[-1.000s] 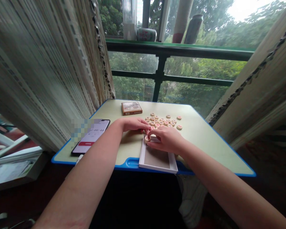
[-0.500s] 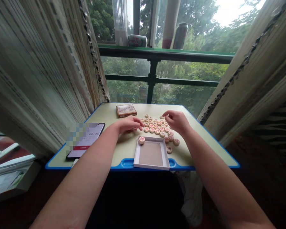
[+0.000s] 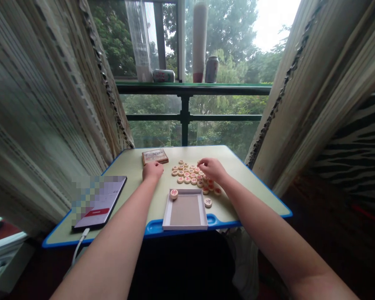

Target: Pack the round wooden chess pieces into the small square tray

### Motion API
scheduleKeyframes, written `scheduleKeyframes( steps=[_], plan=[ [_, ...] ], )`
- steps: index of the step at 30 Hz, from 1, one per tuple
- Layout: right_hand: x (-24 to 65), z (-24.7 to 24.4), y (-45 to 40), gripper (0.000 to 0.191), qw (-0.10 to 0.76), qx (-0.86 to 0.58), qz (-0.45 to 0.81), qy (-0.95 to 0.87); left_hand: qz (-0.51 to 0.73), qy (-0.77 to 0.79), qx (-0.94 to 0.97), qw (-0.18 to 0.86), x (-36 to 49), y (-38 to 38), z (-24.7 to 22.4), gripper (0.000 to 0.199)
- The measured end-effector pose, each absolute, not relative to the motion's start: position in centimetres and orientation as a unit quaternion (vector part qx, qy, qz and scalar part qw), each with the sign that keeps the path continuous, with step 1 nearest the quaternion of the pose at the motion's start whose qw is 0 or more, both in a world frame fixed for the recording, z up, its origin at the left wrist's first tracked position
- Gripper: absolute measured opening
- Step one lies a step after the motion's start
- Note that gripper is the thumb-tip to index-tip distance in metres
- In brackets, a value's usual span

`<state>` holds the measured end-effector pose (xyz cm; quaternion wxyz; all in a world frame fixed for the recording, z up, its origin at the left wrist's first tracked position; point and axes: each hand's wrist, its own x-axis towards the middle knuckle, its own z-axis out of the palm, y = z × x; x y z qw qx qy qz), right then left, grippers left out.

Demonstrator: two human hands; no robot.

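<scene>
My left hand (image 3: 153,171) is closed, its fingers curled in, just in front of a flat brown box (image 3: 155,156); whatever it may hold is hidden. At the far right of a cluster of round wooden xiangqi pieces (image 3: 187,175), my right hand (image 3: 213,169) has its fingertips pinched on one xiangqi piece (image 3: 198,162), partly covered. A shallow white box tray (image 3: 166,214) lies at the near edge, with one red-marked xiangqi piece (image 3: 174,194) in its far left corner. Just right of the tray sits a dark-marked xiangqi piece (image 3: 208,202).
A phone (image 3: 101,204) with a white cable (image 3: 78,246) lies on the left of the blue-edged table (image 3: 237,204). Curtains (image 3: 59,83) hang on both sides. Cans (image 3: 211,69) and stacked cups (image 3: 200,41) stand on the window ledge behind.
My left hand has moved left, away from the pieces toward the brown box, and its fingers have curled in. The right hand stays by the far right pieces. The camera view has shifted.
</scene>
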<state>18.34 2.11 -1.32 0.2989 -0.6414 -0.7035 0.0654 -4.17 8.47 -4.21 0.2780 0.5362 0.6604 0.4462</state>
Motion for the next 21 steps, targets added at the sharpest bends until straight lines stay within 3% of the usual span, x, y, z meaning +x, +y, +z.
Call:
scheduleKeyframes(
  steps=[3, 10, 14, 21],
  plan=[
    [18.7, -1.2, 2.3, 0.028, 0.338, -0.639, 0.101, -0.684, 0.503, 0.639, 0.379, 0.441, -3.5, 8.9, -3.3, 0.008],
    [18.7, -1.3, 2.3, 0.029, 0.369, -0.646, 0.142, -0.653, 0.631, 0.441, 0.179, 0.613, -3.2, 9.3, 0.4, 0.009],
    [18.5, -1.0, 2.1, 0.029, 0.344, -0.654, 0.130, -0.661, 0.675, 0.261, 0.096, 0.683, -3.0, 10.1, 1.7, 0.011],
    [19.3, 0.3, 1.7, 0.025, 0.236, -0.691, 0.128, -0.671, 0.623, 0.134, 0.180, 0.749, -2.5, 10.4, 0.3, 0.010]
  ],
)
